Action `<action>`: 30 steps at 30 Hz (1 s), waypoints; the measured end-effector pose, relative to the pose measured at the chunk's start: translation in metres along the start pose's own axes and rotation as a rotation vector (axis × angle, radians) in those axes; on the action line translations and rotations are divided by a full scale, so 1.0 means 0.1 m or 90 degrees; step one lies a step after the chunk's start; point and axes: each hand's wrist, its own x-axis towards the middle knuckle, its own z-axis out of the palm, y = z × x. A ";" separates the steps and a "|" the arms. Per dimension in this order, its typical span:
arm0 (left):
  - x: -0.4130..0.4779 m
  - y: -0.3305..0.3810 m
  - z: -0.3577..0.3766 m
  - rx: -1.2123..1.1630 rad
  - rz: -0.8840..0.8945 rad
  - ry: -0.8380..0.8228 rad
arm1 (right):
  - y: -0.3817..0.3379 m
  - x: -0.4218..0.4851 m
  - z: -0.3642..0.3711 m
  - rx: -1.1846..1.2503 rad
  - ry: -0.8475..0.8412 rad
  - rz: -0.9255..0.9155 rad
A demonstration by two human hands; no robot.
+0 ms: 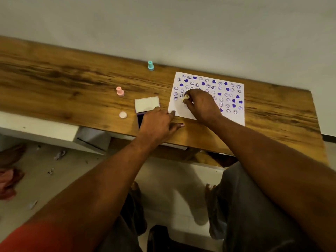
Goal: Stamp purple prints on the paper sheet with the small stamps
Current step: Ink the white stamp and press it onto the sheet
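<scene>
My right fingertips point(189, 101) are pinching the cream stamp point(185, 98), closed around its barrel, and its face is pointing down at the paper sheet point(179, 111), though I cannot tell whether it is touching yet. The spot is a bare patch near the sheet's left edge, just below a column of purple smiley prints. To make this print well, I am thinking of holding the stamp upright, pressing straight down with even weight, then lifting cleanly without dragging, because a tilt would probably leave half a ring and a slide would smear it. My right hand point(201, 106) is covering the middle of the sheet, so I should be minding the fresh hearts and faces under my palm. My left hand point(156, 122) is lying relaxed with its fingers spread and holding nothing, one fingertip point(172, 112) resting on the sheet's near left corner, which is pinning the paper. That hand is partly hiding the purple ink pad point(140, 118), whose white lid point(147, 104) is standing open behind it. Farther out on the wooden table point(72, 84), a pink stamp point(120, 91), its pink cap point(123, 114) and a teal stamp point(150, 65) are waiting.
</scene>
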 end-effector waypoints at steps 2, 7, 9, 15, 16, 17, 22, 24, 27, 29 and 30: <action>0.02 -0.02 -0.04 0.002 -0.004 -0.017 | -0.11 0.07 0.05 -0.004 -0.004 -0.005; 0.04 -0.06 -0.07 0.015 -0.006 -0.031 | -0.19 0.16 0.16 -0.023 -0.013 -0.005; 0.05 -0.07 -0.07 0.008 -0.002 -0.026 | -0.22 0.19 0.18 -0.043 -0.044 -0.007; 0.07 -0.07 -0.09 -0.029 -0.001 -0.019 | -0.37 0.34 0.03 -0.063 0.041 -0.058; 0.06 -0.07 -0.09 -0.034 -0.001 -0.018 | -0.39 0.35 0.00 -0.056 0.092 -0.072; 0.06 -0.06 -0.10 -0.036 -0.001 -0.015 | -0.40 0.35 -0.01 -0.053 0.121 -0.073; 0.09 -0.01 -0.17 -0.035 0.003 -0.016 | -0.30 0.18 0.28 -0.137 -0.082 -0.013; 0.09 -0.04 -0.18 -0.029 0.003 -0.015 | -0.28 0.19 0.30 -0.135 -0.082 -0.016; 0.08 -0.06 -0.16 -0.031 -0.001 -0.015 | -0.29 0.17 0.33 -0.128 -0.074 -0.023; 0.08 -0.04 -0.14 -0.037 0.000 -0.017 | -0.26 0.13 0.36 -0.129 -0.077 -0.023; 0.08 -0.02 -0.13 -0.038 0.000 -0.018 | -0.24 0.12 0.37 -0.120 -0.073 -0.021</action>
